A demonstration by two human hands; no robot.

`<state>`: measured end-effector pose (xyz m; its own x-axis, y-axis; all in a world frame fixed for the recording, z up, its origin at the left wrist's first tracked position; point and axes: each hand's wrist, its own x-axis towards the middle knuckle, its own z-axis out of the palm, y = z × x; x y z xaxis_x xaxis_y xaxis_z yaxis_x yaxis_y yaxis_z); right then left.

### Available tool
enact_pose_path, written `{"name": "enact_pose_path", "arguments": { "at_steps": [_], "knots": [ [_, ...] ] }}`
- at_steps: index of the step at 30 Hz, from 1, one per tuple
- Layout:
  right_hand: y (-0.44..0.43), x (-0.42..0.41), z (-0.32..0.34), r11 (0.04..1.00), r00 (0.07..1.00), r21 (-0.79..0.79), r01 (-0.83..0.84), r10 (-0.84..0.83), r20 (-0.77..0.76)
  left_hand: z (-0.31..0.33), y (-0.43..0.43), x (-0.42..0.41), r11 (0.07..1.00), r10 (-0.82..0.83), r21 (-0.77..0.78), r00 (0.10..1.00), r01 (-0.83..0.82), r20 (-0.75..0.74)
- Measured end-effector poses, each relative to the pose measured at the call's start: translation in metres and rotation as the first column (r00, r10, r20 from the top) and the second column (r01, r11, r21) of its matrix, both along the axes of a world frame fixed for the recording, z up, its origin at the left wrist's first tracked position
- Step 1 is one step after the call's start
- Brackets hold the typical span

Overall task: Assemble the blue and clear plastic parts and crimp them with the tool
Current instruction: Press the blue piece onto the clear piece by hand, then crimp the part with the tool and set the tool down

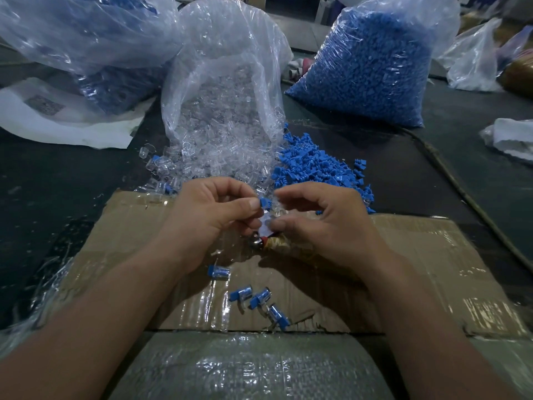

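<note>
Mid-frame, the left hand [213,215] pinches a small blue plastic part [264,202]. The right hand [320,223] pinches what seems to be a clear plastic shell [266,223] touching it. Just below, toward 6 o'clock, a metal-tipped tool with a red collar [259,242] shows over the taped brown cardboard sheet [403,255]. Further toward 6 o'clock lie four assembled blue-and-clear pieces [253,295]. A heap of loose clear shells [219,157] lies at 11 o'clock and a heap of loose blue parts [314,166] at 1 o'clock.
</note>
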<state>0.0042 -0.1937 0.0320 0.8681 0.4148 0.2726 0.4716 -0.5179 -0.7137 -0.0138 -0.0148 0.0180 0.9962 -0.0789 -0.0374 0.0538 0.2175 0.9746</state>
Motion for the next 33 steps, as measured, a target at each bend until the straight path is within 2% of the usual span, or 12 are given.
{"name": "enact_pose_path", "arguments": {
  "at_steps": [4, 8, 11, 18, 26, 33],
  "knots": [
    [-0.021, 0.007, 0.008, 0.954, 0.983, -0.294, 0.067, -0.113, -0.142, 0.002, 0.002, 0.002, 0.997, 0.071, -0.022, 0.997, -0.071, -0.004],
    [-0.029, 0.007, 0.011, 0.846, 0.959, -0.528, -0.073, -0.086, -0.271, 0.0, 0.004, 0.003, 0.995, 0.099, 0.011, 0.995, -0.099, -0.003],
    [-0.027, 0.006, 0.007, 0.745, 0.965, -0.652, -0.141, -0.042, -0.257, -0.001, 0.004, 0.004, 0.993, 0.115, 0.021, 0.993, -0.115, 0.003],
    [-0.022, 0.005, 0.009, 0.748, 0.986, -0.657, -0.094, -0.021, -0.165, -0.002, 0.007, 0.005, 0.986, 0.16, 0.032, 0.987, -0.161, 0.023],
    [-0.015, 0.005, -0.001, 0.712, 0.997, -0.698, 0.071, -0.069, 0.031, -0.007, 0.009, 0.007, 0.982, 0.189, 0.016, 0.979, -0.191, 0.076],
    [-0.015, 0.004, 0.006, 0.889, 0.978, -0.409, 0.208, -0.176, 0.115, -0.006, 0.006, 0.008, 0.97, 0.241, -0.023, 0.959, -0.241, 0.146]
  ]
}}
